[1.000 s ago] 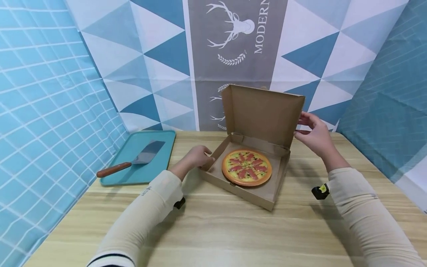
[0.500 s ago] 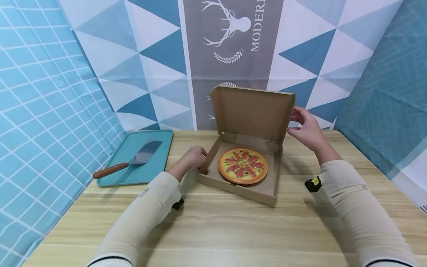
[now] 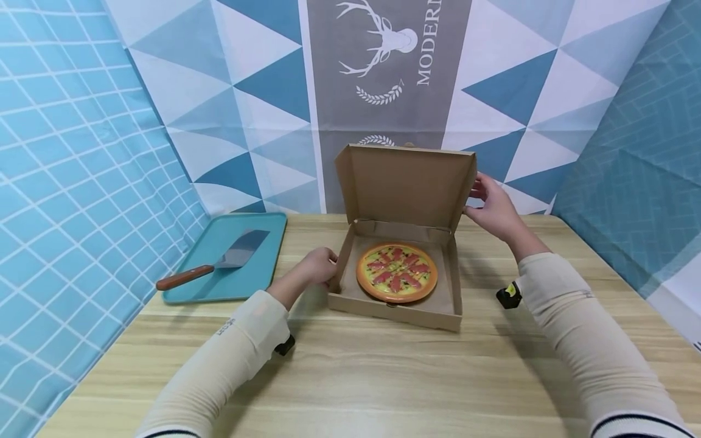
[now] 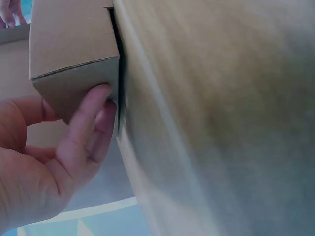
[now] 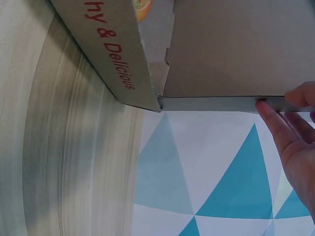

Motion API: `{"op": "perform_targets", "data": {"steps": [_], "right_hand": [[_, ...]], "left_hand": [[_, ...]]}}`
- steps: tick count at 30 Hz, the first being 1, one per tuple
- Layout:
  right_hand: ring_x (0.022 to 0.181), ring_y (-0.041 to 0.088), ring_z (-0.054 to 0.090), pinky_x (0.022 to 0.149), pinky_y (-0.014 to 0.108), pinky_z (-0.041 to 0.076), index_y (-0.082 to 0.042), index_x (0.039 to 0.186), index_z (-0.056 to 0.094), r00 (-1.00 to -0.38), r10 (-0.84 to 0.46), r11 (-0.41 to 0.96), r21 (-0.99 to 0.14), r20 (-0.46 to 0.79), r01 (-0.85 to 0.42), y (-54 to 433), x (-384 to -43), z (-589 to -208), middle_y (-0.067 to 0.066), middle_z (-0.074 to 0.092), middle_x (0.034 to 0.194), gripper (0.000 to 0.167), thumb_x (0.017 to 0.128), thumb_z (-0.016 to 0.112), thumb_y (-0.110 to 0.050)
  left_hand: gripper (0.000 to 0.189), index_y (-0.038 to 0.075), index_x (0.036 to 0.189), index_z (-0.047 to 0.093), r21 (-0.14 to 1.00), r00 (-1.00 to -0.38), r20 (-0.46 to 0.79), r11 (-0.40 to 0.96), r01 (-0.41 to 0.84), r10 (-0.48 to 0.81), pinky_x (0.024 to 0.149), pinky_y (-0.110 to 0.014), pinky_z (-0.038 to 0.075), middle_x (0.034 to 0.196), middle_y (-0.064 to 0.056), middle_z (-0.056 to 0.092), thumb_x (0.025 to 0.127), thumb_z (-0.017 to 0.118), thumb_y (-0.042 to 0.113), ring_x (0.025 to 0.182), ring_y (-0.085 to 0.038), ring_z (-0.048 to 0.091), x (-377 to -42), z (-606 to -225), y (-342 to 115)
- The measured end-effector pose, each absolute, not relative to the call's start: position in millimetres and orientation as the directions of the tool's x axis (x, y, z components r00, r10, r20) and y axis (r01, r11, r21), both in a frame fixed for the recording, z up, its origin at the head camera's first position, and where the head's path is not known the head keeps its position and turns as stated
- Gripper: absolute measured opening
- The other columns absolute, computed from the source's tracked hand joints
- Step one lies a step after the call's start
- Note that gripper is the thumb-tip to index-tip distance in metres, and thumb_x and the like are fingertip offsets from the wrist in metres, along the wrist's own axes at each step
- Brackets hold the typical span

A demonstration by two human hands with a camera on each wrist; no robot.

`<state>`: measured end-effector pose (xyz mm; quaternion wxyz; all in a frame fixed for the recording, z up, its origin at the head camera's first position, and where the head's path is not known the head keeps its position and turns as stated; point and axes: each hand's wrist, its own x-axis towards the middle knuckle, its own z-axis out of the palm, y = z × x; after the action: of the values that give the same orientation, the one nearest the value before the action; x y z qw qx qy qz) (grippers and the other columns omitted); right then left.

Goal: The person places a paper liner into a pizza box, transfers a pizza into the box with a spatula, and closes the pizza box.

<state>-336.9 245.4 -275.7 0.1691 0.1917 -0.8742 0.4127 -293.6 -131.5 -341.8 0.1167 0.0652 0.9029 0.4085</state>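
Observation:
A brown cardboard pizza box (image 3: 391, 313) sits in the middle of the table, its lid (image 3: 405, 188) raised at the back. Inside lies a round pizza (image 3: 397, 274) with red and yellow topping. At the box's left wall, my left hand (image 3: 317, 266) holds the side; the left wrist view has its fingertips pressed to the cardboard near a lower corner. My right hand (image 3: 495, 210) pinches the right edge of the lid, and in the right wrist view its fingers (image 5: 278, 125) lie along that edge. Red lettering shows on the outside of the box there.
On the left stands a teal tray (image 3: 191, 292) with a pizza server (image 3: 241, 249) across it, its wooden handle sticking out over the tray's left edge. Patterned sheets (image 3: 268, 121) rise behind and beside the wooden table (image 3: 361, 383).
The box has turned so that its front wall faces me more squarely. Its lid has shifted left, and my right hand has travelled left with it; my left hand stays at the side wall.

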Motion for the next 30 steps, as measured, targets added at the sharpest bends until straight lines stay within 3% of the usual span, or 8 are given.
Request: {"op": "perform_targets", "data": {"steps": [3,6,11,14,18,24,30], "right_hand": [[0.127,0.039,0.047,0.096,0.055,0.045,-0.007,0.149,0.032,-0.875,-0.192,0.582,-0.666,0.444,-0.466,246,-337,-275,0.021,0.045,0.140,0.069,0.089,0.064,0.004],[0.127,0.039,0.047,0.096,0.054,0.046,-0.009,0.150,0.031,-0.884,-0.186,0.569,-0.686,0.429,-0.453,246,-335,-276,0.021,0.045,0.140,0.070,0.090,0.064,0.003],[0.126,0.039,0.048,0.095,0.053,0.047,-0.010,0.152,0.027,-0.903,-0.174,0.536,-0.732,0.392,-0.421,246,-334,-279,0.021,0.043,0.141,0.072,0.091,0.064,0.001],[0.125,0.039,0.048,0.095,0.053,0.047,-0.009,0.152,0.025,-0.913,-0.163,0.523,-0.752,0.373,-0.400,243,-334,-280,0.021,0.042,0.142,0.072,0.091,0.063,0.000],[0.125,0.039,0.047,0.091,0.052,0.050,-0.008,0.153,0.024,-0.921,-0.146,0.526,-0.761,0.360,-0.380,239,-334,-280,0.022,0.041,0.142,0.071,0.092,0.060,-0.001],[0.116,0.040,0.053,0.076,0.041,0.058,-0.004,0.151,0.026,-0.930,-0.090,0.490,-0.797,0.356,-0.353,227,-341,-272,0.027,0.044,0.135,0.063,0.094,0.054,0.000],[0.114,0.041,0.054,0.078,0.047,0.057,-0.004,0.151,0.026,-0.940,-0.044,0.504,-0.805,0.337,-0.312,221,-342,-268,0.027,0.046,0.130,0.063,0.093,0.052,0.002]], "left_hand": [[0.042,-0.012,0.132,0.049,0.762,-0.966,-0.151,0.647,0.022,0.211,0.066,-0.035,0.057,0.105,-0.023,0.063,0.093,0.054,0.002,0.072,-0.026,0.066,-298,-336,-132],[0.049,-0.010,0.139,0.042,0.812,-0.973,-0.101,0.583,0.040,0.209,0.078,-0.036,0.056,0.121,-0.026,0.057,0.094,0.056,0.003,0.094,-0.032,0.064,-310,-326,-134],[0.053,-0.005,0.144,0.035,0.956,-0.984,0.008,0.286,0.059,0.177,0.096,-0.043,0.049,0.142,-0.027,0.039,0.096,0.056,0.003,0.124,-0.037,0.049,-334,-301,-133],[0.057,-0.003,0.146,0.034,0.986,-0.989,0.081,0.133,0.098,0.125,0.100,-0.046,0.045,0.146,-0.026,0.035,0.094,0.059,0.001,0.127,-0.039,0.046,-346,-285,-129],[0.065,0.004,0.150,0.031,0.990,-0.988,0.135,0.040,0.139,0.077,0.102,-0.047,0.043,0.148,-0.023,0.035,0.093,0.062,0.001,0.129,-0.036,0.046,-361,-265,-123],[0.073,0.016,0.155,0.026,0.992,-0.989,0.124,0.020,0.125,0.076,0.103,-0.044,0.042,0.147,-0.020,0.039,0.093,0.059,-0.003,0.124,-0.032,0.051,-381,-247,-117],[0.069,0.009,0.155,0.022,0.990,-0.985,0.118,0.065,0.127,0.125,0.103,-0.048,0.042,0.146,-0.025,0.036,0.096,0.056,0.000,0.126,-0.039,0.048,-389,-247,-106]]}}
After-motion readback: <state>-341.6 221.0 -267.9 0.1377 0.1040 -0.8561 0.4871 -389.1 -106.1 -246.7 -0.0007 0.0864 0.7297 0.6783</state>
